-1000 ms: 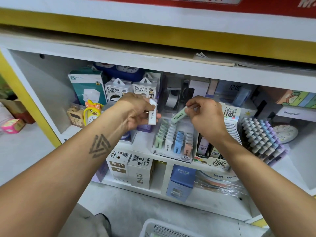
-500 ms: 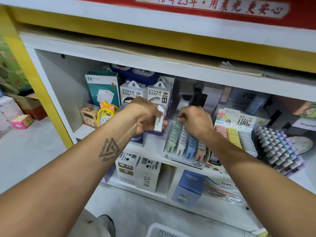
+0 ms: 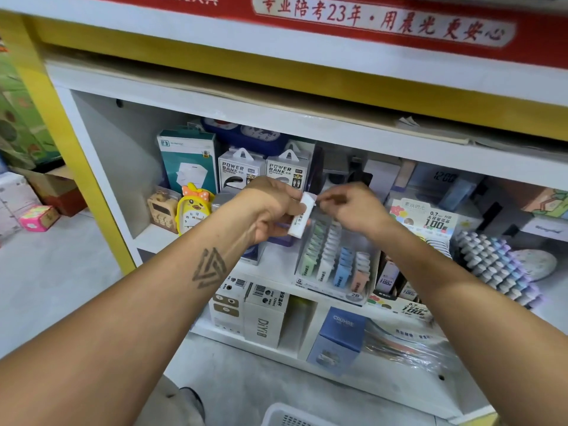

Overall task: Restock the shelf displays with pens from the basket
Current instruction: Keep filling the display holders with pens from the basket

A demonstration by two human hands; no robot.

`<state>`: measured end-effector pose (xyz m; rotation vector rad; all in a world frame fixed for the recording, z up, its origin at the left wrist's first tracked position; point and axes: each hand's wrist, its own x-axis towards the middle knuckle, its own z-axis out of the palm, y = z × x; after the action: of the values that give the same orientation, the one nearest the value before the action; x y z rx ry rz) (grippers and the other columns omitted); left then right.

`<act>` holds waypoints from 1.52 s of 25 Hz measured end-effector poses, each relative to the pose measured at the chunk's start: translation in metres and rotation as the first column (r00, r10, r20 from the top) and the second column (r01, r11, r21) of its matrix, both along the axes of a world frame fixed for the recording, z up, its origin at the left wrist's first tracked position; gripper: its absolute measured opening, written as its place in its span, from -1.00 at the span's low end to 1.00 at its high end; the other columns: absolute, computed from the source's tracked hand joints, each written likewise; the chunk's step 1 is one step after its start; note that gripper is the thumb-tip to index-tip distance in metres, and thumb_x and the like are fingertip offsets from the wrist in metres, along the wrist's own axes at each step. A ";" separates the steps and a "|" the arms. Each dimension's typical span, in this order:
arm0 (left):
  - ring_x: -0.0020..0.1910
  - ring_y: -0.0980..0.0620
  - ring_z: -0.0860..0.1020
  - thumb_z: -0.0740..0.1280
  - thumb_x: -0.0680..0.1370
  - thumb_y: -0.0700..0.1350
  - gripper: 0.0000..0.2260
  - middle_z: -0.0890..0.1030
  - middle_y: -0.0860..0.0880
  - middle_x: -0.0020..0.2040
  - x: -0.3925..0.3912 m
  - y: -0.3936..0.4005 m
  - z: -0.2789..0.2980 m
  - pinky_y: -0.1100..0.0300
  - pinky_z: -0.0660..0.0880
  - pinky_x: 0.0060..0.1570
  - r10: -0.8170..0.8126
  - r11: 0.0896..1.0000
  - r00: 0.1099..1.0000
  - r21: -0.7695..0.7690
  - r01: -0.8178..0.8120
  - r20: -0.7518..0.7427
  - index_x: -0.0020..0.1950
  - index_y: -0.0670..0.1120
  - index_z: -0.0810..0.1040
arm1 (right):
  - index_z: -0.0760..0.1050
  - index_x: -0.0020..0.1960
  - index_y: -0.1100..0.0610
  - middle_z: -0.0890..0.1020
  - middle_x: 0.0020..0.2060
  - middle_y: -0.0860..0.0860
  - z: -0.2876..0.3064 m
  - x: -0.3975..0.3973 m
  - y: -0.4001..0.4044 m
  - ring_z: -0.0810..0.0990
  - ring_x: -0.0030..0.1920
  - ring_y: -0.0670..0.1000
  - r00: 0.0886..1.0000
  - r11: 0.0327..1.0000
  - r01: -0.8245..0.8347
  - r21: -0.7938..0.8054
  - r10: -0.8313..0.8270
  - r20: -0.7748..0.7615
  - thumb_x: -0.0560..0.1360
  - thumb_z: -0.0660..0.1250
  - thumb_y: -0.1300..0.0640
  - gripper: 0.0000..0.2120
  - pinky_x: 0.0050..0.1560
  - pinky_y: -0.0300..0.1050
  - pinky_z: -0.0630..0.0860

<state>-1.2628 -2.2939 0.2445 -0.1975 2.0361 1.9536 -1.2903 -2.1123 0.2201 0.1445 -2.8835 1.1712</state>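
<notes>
Right now a small white case (image 3: 302, 215) sits upright in the left hand (image 3: 270, 207), fingers curled round it, just above the clear display tray (image 3: 335, 265) of green, white, blue and pink cases on the shelf (image 3: 270, 262). The right hand (image 3: 350, 207) pinches the case's top end. Behind stand two power bank boxes (image 3: 261, 172); a white basket (image 3: 285, 416) peeks in at the bottom edge.

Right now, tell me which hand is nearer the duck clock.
Left. The left hand, gripping a white case, is just right of the duck clock; the right hand is farther right, above the display tray.
</notes>
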 end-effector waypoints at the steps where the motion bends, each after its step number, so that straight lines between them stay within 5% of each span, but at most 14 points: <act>1: -0.18 -0.16 0.71 0.37 0.52 -0.39 -0.78 0.70 -0.19 -0.09 0.000 0.003 0.000 -0.25 0.50 0.18 -0.006 1.000 1.000 -0.021 0.006 -0.021 0.13 -0.19 0.57 | 0.68 0.06 0.10 0.72 -0.15 0.02 0.009 0.009 0.002 0.58 -0.25 -0.09 0.998 0.959 0.014 -0.283 0.002 0.059 0.58 0.37 0.15 -0.88 -0.28 -0.34 0.47; 2: -0.13 -0.17 0.71 0.40 0.50 -0.39 -0.77 0.71 -0.17 -0.08 0.001 0.007 0.001 -0.27 0.51 0.17 -0.014 0.999 0.999 -0.051 0.011 -0.053 0.11 -0.18 0.58 | 0.68 0.02 0.15 0.72 -0.20 0.07 0.017 0.016 0.004 0.56 -0.33 -0.07 0.995 0.887 0.005 -0.462 0.044 0.095 0.56 0.40 0.13 -0.88 -0.36 -0.30 0.46; 4: -0.12 -0.10 0.71 0.46 0.45 -0.38 -0.78 0.71 -0.11 -0.13 0.004 0.018 0.001 -0.16 0.64 -0.05 -0.043 0.995 0.990 -0.099 0.030 -0.131 0.02 -0.14 0.61 | 0.68 -0.03 0.20 0.70 -0.25 0.13 0.026 0.029 0.013 0.57 -0.37 -0.05 0.990 0.852 -0.036 -0.523 0.102 0.098 0.51 0.46 0.18 -0.90 -0.37 -0.25 0.53; 8: -0.13 -0.05 0.68 0.50 0.44 -0.31 -0.83 0.70 -0.11 -0.15 0.010 0.043 0.000 0.09 0.66 -0.12 -0.110 0.988 0.966 -0.128 0.082 -0.235 -0.02 -0.16 0.63 | 0.65 -0.02 0.28 0.72 -0.21 0.21 0.032 0.048 0.044 0.69 -0.27 0.03 0.997 0.878 -0.080 -0.471 0.079 -0.022 0.43 0.48 0.36 -0.87 -0.19 -0.22 0.65; 13: -0.15 -0.16 0.71 0.40 0.48 -0.44 -0.80 0.67 -0.27 -0.02 0.015 0.050 0.005 0.14 0.67 -0.22 -0.134 0.990 0.985 -0.051 0.129 -0.106 0.08 -0.28 0.59 | 0.69 -0.08 0.15 0.74 0.02 0.00 0.025 0.062 0.083 0.71 0.04 0.01 0.979 0.904 -0.197 -0.378 0.158 -0.132 0.41 0.46 0.43 -0.79 0.07 -0.18 0.61; 21: -0.06 -0.20 0.69 0.38 0.43 -0.53 -0.73 0.66 -0.29 0.01 0.015 0.061 0.001 0.16 0.66 -0.20 -0.161 0.983 0.975 -0.112 0.145 -0.151 0.09 -0.31 0.58 | 0.70 0.01 0.09 0.75 -0.09 -0.03 0.018 0.066 0.097 0.72 -0.04 -0.03 0.979 0.933 -0.156 -0.325 0.103 -0.176 0.42 0.51 0.32 -0.78 0.02 -0.22 0.61; 23: -0.02 -0.16 0.67 0.39 0.49 -0.42 -0.80 0.66 -0.24 0.05 0.012 0.062 -0.004 0.16 0.65 -0.17 -0.184 0.964 0.962 -0.226 0.137 -0.204 0.09 -0.25 0.60 | 0.71 -0.01 0.01 0.74 -0.17 -0.09 0.019 0.064 0.097 0.69 -0.12 -0.09 0.976 0.979 -0.084 -0.183 0.043 -0.213 0.45 0.51 0.19 -0.85 -0.07 -0.28 0.59; 26: 0.17 -0.02 0.58 0.39 0.55 -0.17 -0.74 0.62 -0.03 0.22 0.008 0.064 -0.013 0.13 0.52 0.18 -0.505 0.638 0.819 -0.756 0.142 -0.273 0.24 -0.06 0.60 | 0.71 0.00 -0.03 0.70 -0.14 -0.18 0.015 0.062 0.092 0.63 -0.13 -0.20 0.940 0.979 0.051 0.196 0.018 -0.340 0.49 0.48 0.04 -0.90 -0.07 -0.33 0.52; 30: 0.31 -0.09 0.48 0.31 0.58 -0.04 -0.63 0.49 -0.03 0.39 0.013 0.065 -0.032 0.02 0.44 0.30 -0.787 0.248 0.614 -0.942 0.228 -0.059 0.40 0.03 0.47 | 0.67 -0.01 0.00 0.70 -0.08 -0.07 0.000 0.056 0.079 0.62 -0.03 0.04 0.917 0.830 0.099 0.548 0.138 -0.375 0.54 0.41 0.01 -0.90 -0.08 -0.07 0.51; 33: 0.38 -0.10 0.41 0.28 0.58 -0.07 -0.57 0.42 -0.05 0.44 0.014 0.062 -0.042 -0.03 0.41 0.32 -0.849 0.110 0.526 -0.960 0.256 0.043 0.46 -0.01 0.39 | 0.64 -0.05 0.00 0.67 -0.13 -0.02 -0.011 0.052 0.074 0.61 -0.06 0.09 0.938 0.761 0.107 0.640 0.136 -0.318 0.54 0.40 0.01 -0.92 -0.18 -0.08 0.46; 38: 0.45 -0.08 0.33 0.27 0.59 -0.10 -0.51 0.33 0.00 0.52 0.014 0.059 -0.041 -0.02 0.37 0.37 -0.866 0.051 0.493 -0.968 0.244 0.079 0.53 0.01 0.30 | 0.67 -0.04 -0.03 0.71 -0.16 -0.11 -0.018 0.049 0.069 0.65 -0.07 0.02 0.962 0.751 0.088 0.654 0.107 -0.253 0.50 0.43 0.09 -0.93 -0.10 -0.09 0.55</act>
<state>-1.2492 -2.2347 0.2033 1.0277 2.6504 0.0569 -1.2408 -2.0432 0.2023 0.3045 -2.8810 0.0436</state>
